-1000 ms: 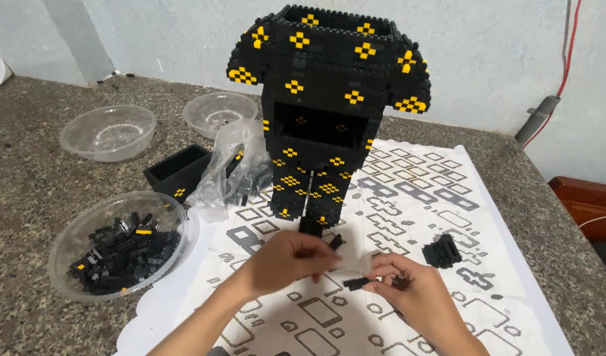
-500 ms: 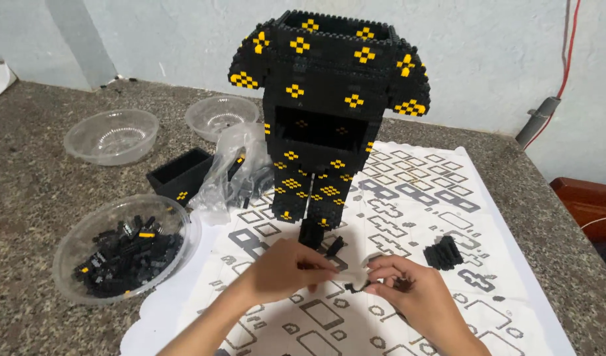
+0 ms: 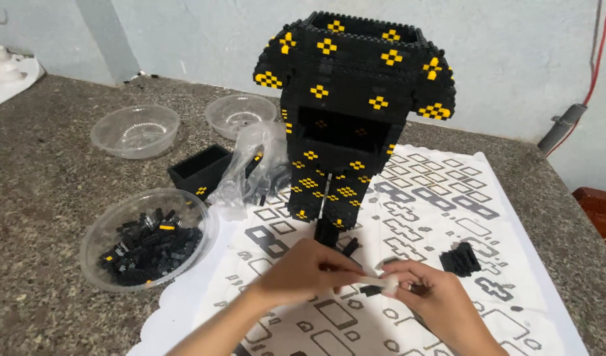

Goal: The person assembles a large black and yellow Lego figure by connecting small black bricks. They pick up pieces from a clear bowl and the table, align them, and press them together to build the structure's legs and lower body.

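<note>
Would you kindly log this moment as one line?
left hand: pinching small black brick | right hand: gripping same brick | behind: black-and-yellow brick model | left: bowl of black bricks

A brick-built figure stands on a mat on the desk; left of it sits a bowl of bricks, two empty bowls behind.

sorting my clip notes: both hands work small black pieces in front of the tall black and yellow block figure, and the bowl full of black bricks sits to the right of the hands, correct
Not quite. In the head view the bowl of black bricks sits to the left of the hands, not the right. The rest holds: the left hand and right hand meet over small black pieces on the patterned cloth, in front of the tall black and yellow block figure.
</note>
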